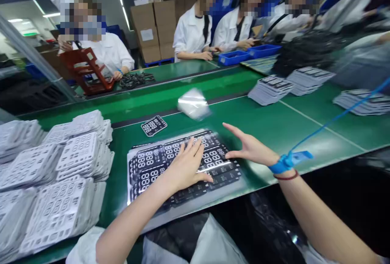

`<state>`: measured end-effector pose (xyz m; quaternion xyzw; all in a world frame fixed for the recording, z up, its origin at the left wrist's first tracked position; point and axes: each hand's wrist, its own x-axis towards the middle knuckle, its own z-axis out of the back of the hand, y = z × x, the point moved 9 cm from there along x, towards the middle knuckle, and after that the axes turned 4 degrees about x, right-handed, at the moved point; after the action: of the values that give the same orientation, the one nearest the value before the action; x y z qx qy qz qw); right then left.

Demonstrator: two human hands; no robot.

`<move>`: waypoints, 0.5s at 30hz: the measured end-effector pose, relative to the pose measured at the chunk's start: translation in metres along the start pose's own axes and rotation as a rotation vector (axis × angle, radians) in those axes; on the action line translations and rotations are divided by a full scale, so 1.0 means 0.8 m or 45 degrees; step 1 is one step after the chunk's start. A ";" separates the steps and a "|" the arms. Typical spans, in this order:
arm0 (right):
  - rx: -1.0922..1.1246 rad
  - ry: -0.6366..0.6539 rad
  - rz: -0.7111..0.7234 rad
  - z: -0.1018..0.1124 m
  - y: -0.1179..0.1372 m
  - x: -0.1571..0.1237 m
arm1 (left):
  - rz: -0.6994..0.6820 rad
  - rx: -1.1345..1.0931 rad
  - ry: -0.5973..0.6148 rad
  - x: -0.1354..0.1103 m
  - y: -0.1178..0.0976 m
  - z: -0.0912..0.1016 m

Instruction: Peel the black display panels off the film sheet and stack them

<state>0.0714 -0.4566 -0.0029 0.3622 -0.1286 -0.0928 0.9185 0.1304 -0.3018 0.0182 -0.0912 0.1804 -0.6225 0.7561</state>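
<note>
My left hand (pixel 185 165) lies flat, fingers stretched out, on a sheet of black display panels with white digits (pixel 152 162) on the green bench. My right hand (pixel 250 147) hovers open at the sheet's right edge, fingers spread, holding nothing. A blue wrist strap (pixel 284 162) with a blue cord sits on my right wrist. A blurred piece of clear film (pixel 193 103) is in the air or on the belt beyond the sheet. One single black panel (pixel 154 125) lies apart, just behind the sheet.
Stacks of white frame parts (pixel 61 174) stand at my left. Grey stacked panels (pixel 271 89) lie at the right. Several people in white coats sit across the green belt (pixel 146 101). Blue trays (pixel 233 57), a red rack (pixel 87 71) and cardboard boxes stand further back.
</note>
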 end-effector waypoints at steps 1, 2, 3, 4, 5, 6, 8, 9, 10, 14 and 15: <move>0.032 -0.006 -0.001 0.000 -0.004 -0.004 | -0.021 0.048 0.044 0.012 -0.002 -0.005; 0.061 -0.001 0.004 -0.002 -0.007 -0.006 | -0.032 0.072 0.073 0.021 -0.001 -0.009; 0.087 0.011 0.010 -0.006 -0.008 -0.008 | -0.026 0.074 0.100 0.029 0.004 -0.012; 0.111 0.024 0.015 -0.010 -0.008 -0.008 | -0.004 0.063 0.123 0.033 0.011 -0.014; 0.131 0.035 0.020 -0.013 -0.007 -0.007 | 0.028 0.048 0.146 0.036 0.020 -0.015; 0.146 0.046 0.028 -0.017 -0.004 -0.005 | 0.066 0.038 0.164 0.036 0.028 -0.015; 0.173 0.072 0.064 -0.025 0.007 0.001 | 0.133 0.055 0.186 0.029 0.044 -0.011; 0.181 0.092 0.089 -0.029 0.014 0.004 | 0.155 0.085 0.176 0.024 0.050 -0.008; 0.194 0.118 0.129 -0.034 0.023 0.008 | 0.166 0.116 0.166 0.019 0.056 -0.005; 0.150 0.142 0.220 -0.042 0.051 0.026 | 0.168 0.150 -0.007 0.004 0.094 0.003; 0.117 0.137 0.220 -0.041 0.053 0.032 | 0.144 0.151 -0.052 0.004 0.107 0.001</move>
<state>0.1089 -0.4116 0.0079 0.3962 -0.1140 0.0123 0.9110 0.2088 -0.2874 -0.0130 -0.0486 0.1328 -0.5862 0.7977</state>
